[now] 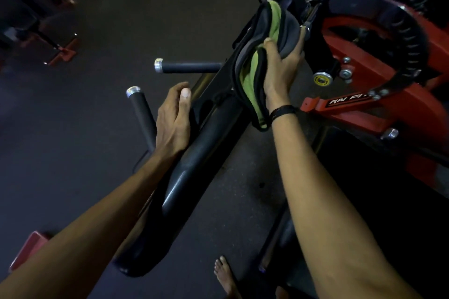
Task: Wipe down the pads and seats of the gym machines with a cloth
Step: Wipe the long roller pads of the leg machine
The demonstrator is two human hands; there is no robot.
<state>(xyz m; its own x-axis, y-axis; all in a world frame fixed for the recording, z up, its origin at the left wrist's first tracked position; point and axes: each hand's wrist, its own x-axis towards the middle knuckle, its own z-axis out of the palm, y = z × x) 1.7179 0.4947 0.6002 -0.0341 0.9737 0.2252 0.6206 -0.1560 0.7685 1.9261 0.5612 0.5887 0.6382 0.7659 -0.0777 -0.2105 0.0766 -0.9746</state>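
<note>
The right hand [281, 65] grips a green-and-grey cloth [257, 56], fingers curled round it, pressing it on the far end of the long black pad [194, 165] — just beside the red frame [364, 109]. The left hand [173, 119] rests on the pad's left edge nearer in, fingers relaxed, holding nothing. Two black handles [189, 67] stick out left — a bare foot [226, 277] stands on the floor [85, 116].

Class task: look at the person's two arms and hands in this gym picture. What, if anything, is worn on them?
Both forearms are bare up to the frame edge, with no sleeves and no gloves in view. The right hand has a thin dark band around its wrist. The left hand and its wrist carry nothing, and no rings show on the fingers of either hand.
</note>
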